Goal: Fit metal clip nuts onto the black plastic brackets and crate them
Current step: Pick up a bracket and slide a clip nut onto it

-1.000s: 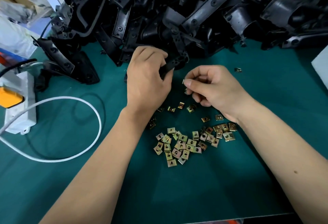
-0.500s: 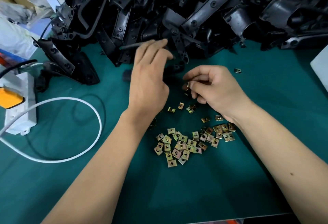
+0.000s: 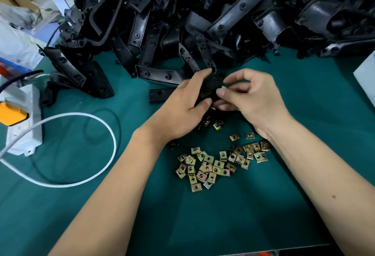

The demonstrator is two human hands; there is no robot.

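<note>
Gripping a black plastic bracket (image 3: 213,85) between curled fingers and thumb, the left hand (image 3: 182,109) holds it just above the green mat (image 3: 203,215), right at the foot of the heap of black brackets (image 3: 203,18). The right hand (image 3: 255,99) pinches a small metal clip nut (image 3: 223,88) between thumb and forefinger, touching the bracket's edge. Loose clip nuts (image 3: 215,164) lie scattered on the mat near both wrists, between the forearms.

Around this, the heap fills the far side of the mat and crowds against the hands. A single flat black piece (image 3: 160,95) lies just beside the left hand. At the left sit a white power strip (image 3: 24,126) with a yellow plug (image 3: 10,111), a looping white cable (image 3: 97,126) and a thin black cord (image 3: 113,121).

Most of the held bracket is hidden behind the left palm, so its shape is hard to make out. Some nuts lie in shadow under the hands. A white object (image 3: 367,77) is cut off at the right edge.
</note>
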